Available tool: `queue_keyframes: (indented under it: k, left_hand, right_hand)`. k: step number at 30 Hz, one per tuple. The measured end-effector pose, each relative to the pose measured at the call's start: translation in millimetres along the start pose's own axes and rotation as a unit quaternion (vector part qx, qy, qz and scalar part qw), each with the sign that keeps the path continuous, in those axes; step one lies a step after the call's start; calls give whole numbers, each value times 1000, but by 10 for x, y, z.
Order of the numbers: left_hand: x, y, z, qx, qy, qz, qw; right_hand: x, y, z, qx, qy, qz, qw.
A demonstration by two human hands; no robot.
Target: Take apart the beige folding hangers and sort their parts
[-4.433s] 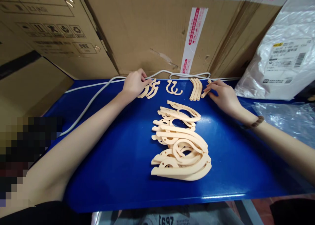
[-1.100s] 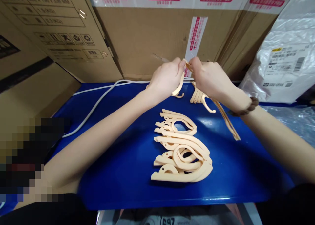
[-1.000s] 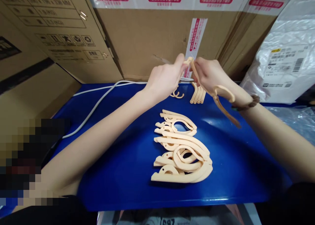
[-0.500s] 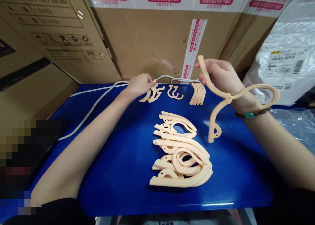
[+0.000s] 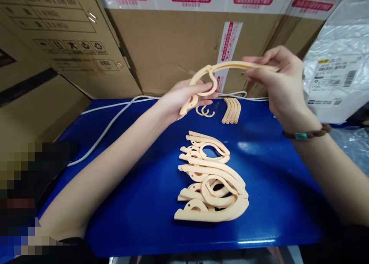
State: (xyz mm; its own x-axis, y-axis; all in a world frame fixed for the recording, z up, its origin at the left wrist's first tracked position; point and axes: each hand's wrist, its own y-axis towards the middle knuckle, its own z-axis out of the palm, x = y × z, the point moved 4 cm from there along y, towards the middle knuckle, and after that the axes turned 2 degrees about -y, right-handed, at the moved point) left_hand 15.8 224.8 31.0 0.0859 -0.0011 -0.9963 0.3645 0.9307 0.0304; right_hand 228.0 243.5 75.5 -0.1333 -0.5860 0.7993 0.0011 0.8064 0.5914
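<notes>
Up comes my left hand (image 5: 184, 98) off the table, gripping the hanger piece (image 5: 213, 77) alongside my right hand (image 5: 276, 79); both fists closed on it.

Cardboard boxes (image 5: 173, 37), white cable (image 5: 109, 119) and plastic bag (image 5: 337, 64) border the blue table (image 5: 138, 202).

Both forearms extended forward, bare, raised off the surface. Left hand (image 5: 184, 98) palm-up, fingers loosely curled, thumb across the top. Right hand (image 5: 278, 79) higher, palm facing left, thumb and fingertips pinched together, remaining fingers fanned upward. Bead bracelet on right wrist. Hands well apart.
</notes>
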Motion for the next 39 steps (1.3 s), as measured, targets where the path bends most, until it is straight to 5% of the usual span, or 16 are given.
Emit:
queue_keyframes:
  k: [2, 4, 7, 9, 13, 19, 21, 25, 27, 31, 39]
  left_hand:
    - [-2, -6, -13, -15, -24, 3, 1000]
    - [2, -22, 22, 13, -41, -12, 999]
    - [14, -53, 86, 53, -29, -39, 997]
    - [37, -60, 97, 63, -11, -58, 996]
    - [109, -44, 83, 90, 31, -80, 992]
    - [165, -22, 73, 40, 253, -61, 965]
    - [149, -28, 76, 2, 316, -59, 947]
    - [135, -18, 47, -35, 282, -63, 957]
    - [148, 8, 7, -43, 249, -53, 966]
    - [196, 62, -50, -61, 192, -39, 979]
    - [169, 79, -56, -95, 149, -45, 983]
  right_hand:
    - [17, -29, 54, 77, -144, -50, 985]
    - [18, -98, 125, 131, -330, -103, 929]
    - [-22, -222, 218, 153, -509, -143, 835]
    - [-49, -282, 258, 150, -548, -160, 808]
    - [-122, -285, 274, 191, -545, -145, 804]
    - [-336, -100, 125, 303, -382, 23, 873]
    - [-447, -42, 11, 300, -417, 121, 849]
    - [-569, -1, -237, 246, -620, 231, 709]
    - [-621, -28, -291, 237, -657, 253, 669]
    - [-771, -110, -296, 231, -683, 244, 649]
    - [-912, -174, -242, 216, -679, 188, 676]
